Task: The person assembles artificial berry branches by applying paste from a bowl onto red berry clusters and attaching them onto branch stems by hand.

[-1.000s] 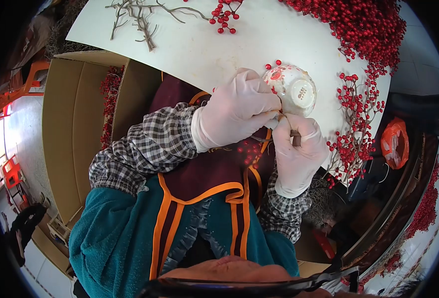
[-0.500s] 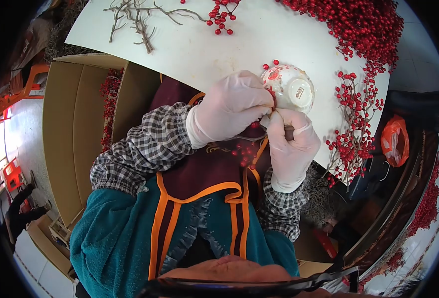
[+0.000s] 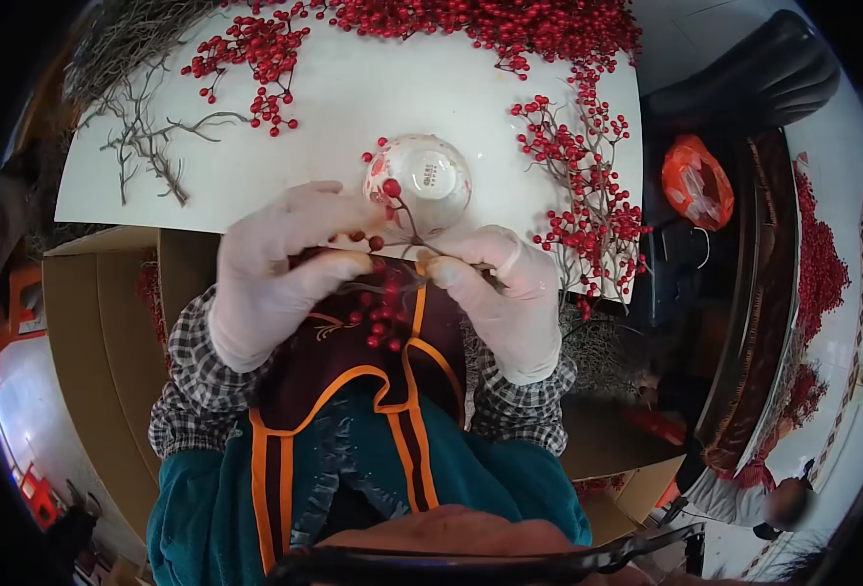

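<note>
Both of my hands wear thin white gloves. My right hand (image 3: pixel 511 298) pinches the stem of a small twig of red berries (image 3: pixel 387 311) between thumb and fingertips. The twig's berries spread to the left, some hanging low before the maroon apron and one standing up before the bowl. My left hand (image 3: pixel 285 273) is at the twig's left side, its thumb and fingers parted around a few berries, slightly blurred. Just beyond the hands, an upturned white bowl with a red pattern (image 3: pixel 429 174) rests on the white table (image 3: pixel 353 98).
Red berry branches (image 3: pixel 588 176) lie along the table's right side, with a large berry heap (image 3: pixel 539 29) at the back. Bare grey twigs (image 3: pixel 148 137) lie at the left. A cardboard box (image 3: pixel 104 332) stands left of me. An orange plastic bag (image 3: pixel 695 181) is off to the right.
My hands have drawn apart from their close pinch beside the bowl, and the left fingers have opened. More of the berry twig shows now. The view has shifted, revealing more of the table's back.
</note>
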Demonstrator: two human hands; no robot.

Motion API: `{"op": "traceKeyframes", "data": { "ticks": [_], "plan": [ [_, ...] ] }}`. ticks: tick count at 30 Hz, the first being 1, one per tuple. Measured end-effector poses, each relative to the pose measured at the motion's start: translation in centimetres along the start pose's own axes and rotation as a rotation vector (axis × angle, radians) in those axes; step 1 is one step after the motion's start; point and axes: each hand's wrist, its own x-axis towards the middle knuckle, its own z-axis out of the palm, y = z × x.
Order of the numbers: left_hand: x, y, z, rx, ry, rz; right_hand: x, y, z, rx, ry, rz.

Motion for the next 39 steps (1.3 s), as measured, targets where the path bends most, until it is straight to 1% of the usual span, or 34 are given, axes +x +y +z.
{"op": "traceKeyframes", "data": {
  "ticks": [2, 3, 4, 5, 6, 7, 8, 9, 10, 11, 12, 15, 18, 19, 22, 23, 24, 26, 28, 30, 32, 34, 36, 37, 38, 39],
  "plan": [
    [-0.4, 0.4, -0.3, -0.108, 0.179, -0.043, -0.7, 0.1, -1.1, 0.094, 0.111, 0.010],
    [-0.4, 0.7, -0.9, -0.052, 0.217, 0.033, -1.0, 0.0, -1.7, 0.140, 0.166, 0.012],
    [-0.5, 1.0, -1.1, -0.030, 0.304, 0.068, -1.4, -0.2, -2.0, 0.187, 0.307, 0.039],
    [-0.6, 0.8, -1.4, 0.000, 0.368, 0.150, -1.7, -0.6, -3.0, 0.159, 0.382, 0.061],
    [-0.7, 0.6, -1.9, 0.031, 0.432, 0.234, -2.3, 0.1, -3.8, 0.232, 0.522, 0.026],
    [-0.5, 0.5, -2.0, 0.028, 0.489, 0.280, -2.8, 0.4, -4.7, 0.203, 0.683, 0.028],
    [-0.7, 0.4, -2.3, 0.058, 0.493, 0.250, -3.2, 0.9, -5.9, 0.317, 0.782, -0.051],
    [-1.0, 0.3, -2.6, 0.089, 0.499, 0.218, -3.4, 1.4, -6.7, 0.323, 0.952, -0.090],
    [-1.1, 0.3, -2.8, 0.122, 0.505, 0.182, -4.1, 2.3, -8.2, 0.266, 1.020, -0.107],
    [-0.9, 0.2, -2.6, 0.019, 0.502, 0.184, -4.7, 3.2, -9.7, 0.207, 1.088, -0.119],
    [-0.9, -0.1, -2.5, 0.029, 0.487, 0.149, -5.8, 3.7, -10.7, 0.414, 1.039, -0.188],
    [-1.1, -1.2, -2.0, 0.065, 0.435, 0.055, -6.5, 5.5, -11.9, 0.240, 1.307, 0.051],
    [-0.8, -1.8, -1.7, 0.255, 0.339, 0.029, -8.8, 10.4, -12.8, -0.077, 1.201, 0.363],
    [-0.9, -2.6, -1.6, 0.218, 0.333, 0.009, -8.8, 11.6, -12.4, -0.034, 1.164, 0.319],
    [-1.3, -3.9, -1.7, 0.262, 0.267, -0.023, -9.5, 13.2, -12.3, -0.144, 1.096, 0.398],
    [-1.4, -4.1, -1.7, 0.279, 0.268, -0.052, -9.5, 13.0, -12.3, -0.303, 1.024, 0.410],
    [-1.5, -4.4, -1.5, 0.247, 0.277, -0.086, -9.6, 12.5, -12.3, -0.410, 1.010, 0.453],
    [-1.5, -4.8, -1.5, 0.193, 0.302, -0.141, -10.0, 11.6, -12.5, -1.119, 0.901, 0.516],
    [-1.5, -5.7, -2.1, 0.286, 0.292, -0.035, -10.4, 10.8, -12.8, -1.141, 0.932, 0.388],
    [-1.7, -6.4, -2.4, 0.273, 0.331, -0.052, -11.1, 10.4, -13.2, -1.313, 0.965, 0.262],
    [-1.9, -6.7, -2.6, 0.268, 0.341, -0.085, -11.1, 9.3, -12.7, -1.353, 1.045, 0.255],
    [-2.1, -7.4, -2.8, 0.273, 0.359, -0.107, -10.4, 7.7, -11.9, -1.362, 1.115, 0.128],
    [-2.2, -7.7, -2.7, 0.286, 0.349, -0.120, -8.4, 5.9, -9.8, -1.128, 1.055, 0.023],
    [-2.2, -7.7, -2.4, 0.258, 0.360, -0.132, -7.2, 4.5, -8.5, -1.075, 0.963, 0.058],
    [-2.3, -7.9, -2.6, 0.302, 0.343, -0.149, -5.7, 3.3, -6.9, -0.889, 0.930, 0.095],
    [-2.4, -8.0, -2.5, 0.295, 0.339, -0.141, -4.5, 2.4, -5.7, -0.714, 0.842, 0.183]
  ]
}}
